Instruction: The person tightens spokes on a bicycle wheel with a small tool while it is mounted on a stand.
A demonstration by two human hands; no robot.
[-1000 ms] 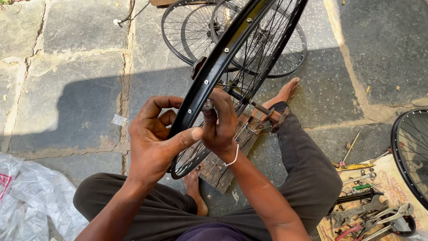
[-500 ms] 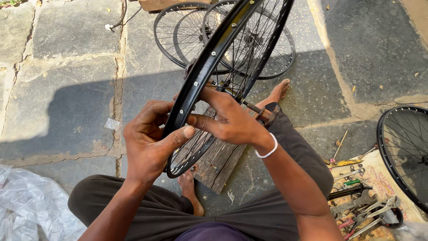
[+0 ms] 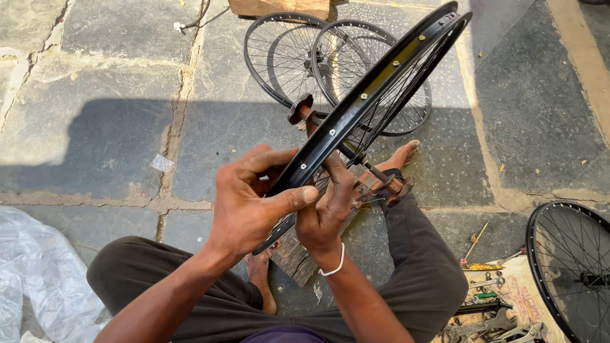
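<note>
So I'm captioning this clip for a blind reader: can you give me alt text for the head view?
A seated person holds a black bicycle wheel upright over their lap, the left hand gripping the rim and the right hand at the spokes. Two more wheels lie on the stone floor ahead, and tools lie at the right beside another wheel.

So the wheel rim point(image 3: 375, 95) sits dead center, tilted up toward 1 o'clock, with the left hand point(image 3: 251, 203) on its 9 o'clock side and the right hand point(image 3: 327, 213) just behind it. Two more wheels point(image 3: 305, 57) lie flat at 12. Plastic sheet point(image 3: 32, 279) at 8, tools point(image 3: 495, 311) at 4, another wheel point(image 3: 572, 267) beside those.
</note>
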